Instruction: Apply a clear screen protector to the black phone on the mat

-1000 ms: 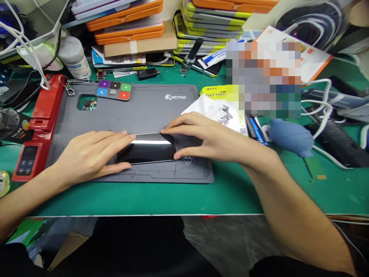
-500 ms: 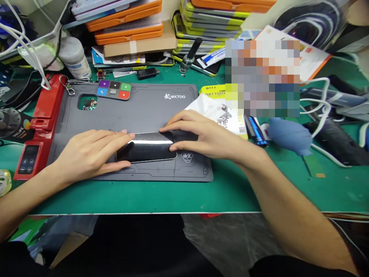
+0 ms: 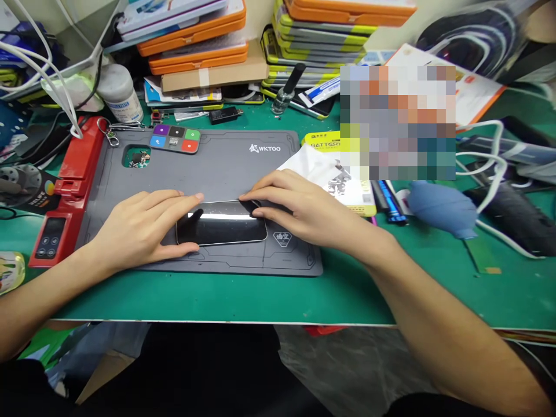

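A black phone (image 3: 221, 225) with a glossy screen lies flat and sideways on the grey work mat (image 3: 217, 168). My left hand (image 3: 141, 226) grips its left end, the thumb along the near edge and the fingers along the far edge. My right hand (image 3: 289, 202) is at the phone's far right corner, its fingers and thumb pinched round that corner. A bright band of light reflects along the screen. Near the mat's top left lies a small pad with coloured squares (image 3: 175, 139).
A red device (image 3: 69, 197) borders the mat on the left. Right of it are a yellow battery package (image 3: 362, 205), a blue air blower (image 3: 443, 208) and cables. Behind stand a white jar (image 3: 119, 95), a small bottle (image 3: 284, 92) and stacked orange cases (image 3: 200, 58).
My right thumb has moved up from the phone's right edge toward its far corner, closer to the fingers. The left hand keeps its hold. The whole view has shifted slightly.
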Tool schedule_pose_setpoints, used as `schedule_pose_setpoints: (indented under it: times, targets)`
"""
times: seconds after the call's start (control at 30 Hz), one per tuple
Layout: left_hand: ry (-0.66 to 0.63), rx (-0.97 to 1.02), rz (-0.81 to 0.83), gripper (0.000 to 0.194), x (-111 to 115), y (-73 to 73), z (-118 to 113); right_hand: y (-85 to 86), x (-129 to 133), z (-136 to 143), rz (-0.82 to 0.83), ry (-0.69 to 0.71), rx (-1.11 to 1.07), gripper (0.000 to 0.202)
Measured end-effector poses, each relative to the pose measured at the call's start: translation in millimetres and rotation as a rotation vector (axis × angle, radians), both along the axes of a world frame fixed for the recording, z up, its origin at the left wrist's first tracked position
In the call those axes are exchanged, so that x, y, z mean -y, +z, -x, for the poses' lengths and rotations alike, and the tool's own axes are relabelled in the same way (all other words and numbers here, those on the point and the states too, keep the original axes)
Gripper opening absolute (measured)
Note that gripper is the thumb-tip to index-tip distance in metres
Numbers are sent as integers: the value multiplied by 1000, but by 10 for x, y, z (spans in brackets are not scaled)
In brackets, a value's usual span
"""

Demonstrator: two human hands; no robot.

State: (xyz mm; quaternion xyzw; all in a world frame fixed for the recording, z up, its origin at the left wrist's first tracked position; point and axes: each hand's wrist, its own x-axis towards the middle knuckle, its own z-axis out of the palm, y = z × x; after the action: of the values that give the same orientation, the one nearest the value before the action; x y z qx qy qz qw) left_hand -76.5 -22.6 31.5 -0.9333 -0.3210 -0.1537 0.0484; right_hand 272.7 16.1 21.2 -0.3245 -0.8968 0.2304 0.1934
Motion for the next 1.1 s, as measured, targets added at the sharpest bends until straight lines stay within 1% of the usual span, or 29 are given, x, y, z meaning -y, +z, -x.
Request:
schedule_pose_setpoints:
  times: [0.1,0.2,0.37,0.4,0.53,0.6,0.87,1.1]
  targets:
    - [49,-26,68,90,-4,8,-18,-14,9,19,-54,-8,42,34]
    - [74,-76,82,94,-2,12,-28,-41,24,29,-111,-10,80,37]
    - [48,-125,55,83,12,19,-39,-65,40,18,-146,-4,96,42]
    - [34,-128,41,80,15,25,-40,-63,40,11,-141,10,90,46]
    - [-29,-119,7,64,32,59,-35,-55,38,-14,-132,64,78,77]
    - [-39,-116,5,62,44,75,-33,-60,41,-17,-144,76,77,82]
    - [-57,-196,-21,58,63,109,-43,-49,66,-9,-183,96,98,73]
    - [-93,-204,-89,55,46,127,-4,-33,70,-7,-223,105,107,73]
